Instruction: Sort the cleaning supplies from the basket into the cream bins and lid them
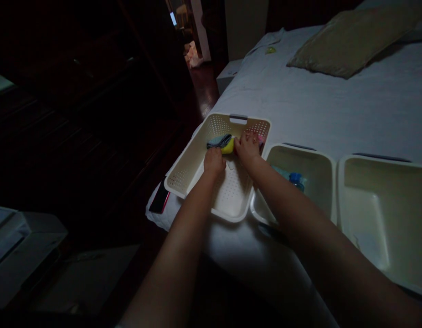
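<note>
At the far left, a pale grey boxy appliance [23, 241] sits in the dark, well apart from the cream perforated plastic basket [197, 157], and the gloom hides its exact kind. Just left of the basket, touching its outer wall, a black smartphone with a red edge [159, 197] lies on the white bed sheet [316, 105] that the basket stands on. Inside the basket, the left hand [214, 161] is near the far end, its fingers curled together and pressing down at the near edge of a yellow sponge-like pad [228, 146]; whether it is clamped on the pad, I cannot tell. A folded blue-grey cloth [218, 141] lies on the pad, and both sit against the basket's far wall, between the hands. The right hand [248, 148] rests just right of the pad, its fingers slightly apart and pointing towards the far right corner of the basket, beside a small pink item [260, 139], with no clear hold on anything. Right of the basket, a smooth cream plastic tub [320, 182] holds a blue plastic bottle [297, 181], and the right forearm crosses above it. A second, matching tub [378, 182] stands further right, touching the first.
</note>
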`<action>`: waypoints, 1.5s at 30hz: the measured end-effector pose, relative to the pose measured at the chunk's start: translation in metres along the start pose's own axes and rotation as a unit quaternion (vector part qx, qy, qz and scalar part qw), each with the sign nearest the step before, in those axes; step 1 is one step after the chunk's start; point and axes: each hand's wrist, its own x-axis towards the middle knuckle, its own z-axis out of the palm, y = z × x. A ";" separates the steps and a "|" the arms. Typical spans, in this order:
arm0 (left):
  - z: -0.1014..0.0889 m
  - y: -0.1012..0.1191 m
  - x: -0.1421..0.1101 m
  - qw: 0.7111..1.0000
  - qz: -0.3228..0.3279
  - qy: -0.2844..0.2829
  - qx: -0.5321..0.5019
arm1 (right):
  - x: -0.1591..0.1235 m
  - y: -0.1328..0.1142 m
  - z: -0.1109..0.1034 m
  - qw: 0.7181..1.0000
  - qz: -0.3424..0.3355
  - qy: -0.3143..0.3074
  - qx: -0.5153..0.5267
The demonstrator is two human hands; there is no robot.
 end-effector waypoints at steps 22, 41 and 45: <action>-0.007 0.001 -0.012 1.000 -0.012 -0.016 0.007 | -0.019 -0.003 -0.020 1.000 0.011 0.016 0.009; -0.038 -0.012 -0.037 0.999 -0.010 0.022 -0.030 | -0.041 -0.003 -0.040 0.962 0.028 0.074 0.260; -0.048 -0.012 -0.047 0.999 -0.011 0.028 -0.030 | -0.048 -0.001 -0.051 0.905 0.066 0.091 0.411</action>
